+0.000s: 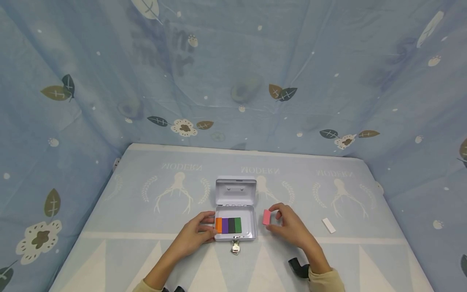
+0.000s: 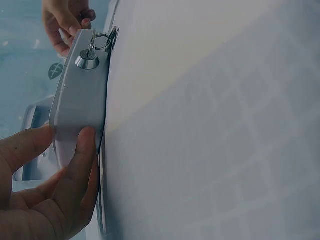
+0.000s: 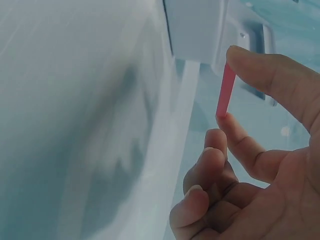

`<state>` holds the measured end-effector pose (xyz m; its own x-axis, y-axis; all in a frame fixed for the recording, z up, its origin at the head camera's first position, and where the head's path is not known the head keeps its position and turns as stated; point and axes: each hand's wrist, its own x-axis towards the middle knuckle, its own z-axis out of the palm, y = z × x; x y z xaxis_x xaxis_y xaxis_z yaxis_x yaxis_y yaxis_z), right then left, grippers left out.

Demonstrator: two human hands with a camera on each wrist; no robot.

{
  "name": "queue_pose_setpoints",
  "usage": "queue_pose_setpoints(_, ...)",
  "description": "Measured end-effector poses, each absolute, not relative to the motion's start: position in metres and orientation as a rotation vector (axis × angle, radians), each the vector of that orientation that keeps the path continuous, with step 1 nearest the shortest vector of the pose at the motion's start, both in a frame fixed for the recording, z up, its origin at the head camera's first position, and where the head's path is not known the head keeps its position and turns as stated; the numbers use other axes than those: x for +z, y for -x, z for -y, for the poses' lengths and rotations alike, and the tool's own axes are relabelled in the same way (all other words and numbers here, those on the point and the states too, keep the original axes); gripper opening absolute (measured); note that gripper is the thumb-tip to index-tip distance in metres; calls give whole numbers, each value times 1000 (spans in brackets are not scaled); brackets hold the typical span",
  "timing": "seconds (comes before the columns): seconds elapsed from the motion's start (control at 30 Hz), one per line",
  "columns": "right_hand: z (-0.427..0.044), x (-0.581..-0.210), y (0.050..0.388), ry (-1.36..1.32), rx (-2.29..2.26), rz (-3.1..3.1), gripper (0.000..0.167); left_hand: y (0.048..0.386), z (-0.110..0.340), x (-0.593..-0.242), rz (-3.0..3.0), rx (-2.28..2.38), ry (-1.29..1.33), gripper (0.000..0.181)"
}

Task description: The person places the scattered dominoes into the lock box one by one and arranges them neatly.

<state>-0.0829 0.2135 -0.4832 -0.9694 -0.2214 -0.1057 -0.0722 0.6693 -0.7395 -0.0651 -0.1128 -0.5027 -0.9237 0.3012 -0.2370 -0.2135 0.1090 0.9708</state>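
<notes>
While gripping the left side of the open box [image 1: 249, 219] with the fingers of the left hand [image 1: 195, 234], pinches the pink block [image 1: 266, 217] end to end between thumb and index finger of the right hand [image 1: 290, 228]. Holds that block just right of the box, apart from its wall, with the other right fingers loosely bent. Shows, side by side in the left part of the box, from left to right, an orange block [image 1: 218, 225], a purple block [image 1: 225, 225], a black block [image 1: 231, 225] and a green block [image 1: 238, 225]. Has the lid [image 1: 235, 195] raised on the far side and a lock [image 2: 86, 62] with a key [image 1: 235, 249] on the near wall. Includes a white block [image 1: 328, 225] lying on the counter [image 1: 365, 227], well right of the box and apart from the right hand. Wears pale sleeves [image 1: 326, 282].
</notes>
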Motion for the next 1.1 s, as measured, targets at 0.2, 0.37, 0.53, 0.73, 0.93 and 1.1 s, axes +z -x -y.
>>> queue_pose_setpoints(0.2, -204, -481, 84, 302, -1192, -2669, 46, 65, 113, -503, -2017, 1873, -83, 58)
queue_pose_setpoints(0.37, -197, -479, 84, 386, -1205, -2654, 46, 65, 113, -503, -2014, 1875, -84, 58)
queue_pose_setpoints(0.53, -191, -478, 84, 421, -1204, -2653, 45, 65, 113, -502, -2009, 1875, -82, 59)
queue_pose_setpoints(0.73, -184, -482, 86, 484, -1184, -2645, 45, 65, 114, -503, -2003, 1880, -78, 58)
queue_pose_setpoints(0.93, -177, -487, 89, 538, -1157, -2623, 46, 64, 113, -503, -1999, 1882, -81, 59)
queue_pose_setpoints(1.1, -171, -489, 91, 544, -1131, -2607, 46, 64, 113, -502, -2005, 1879, -85, 58)
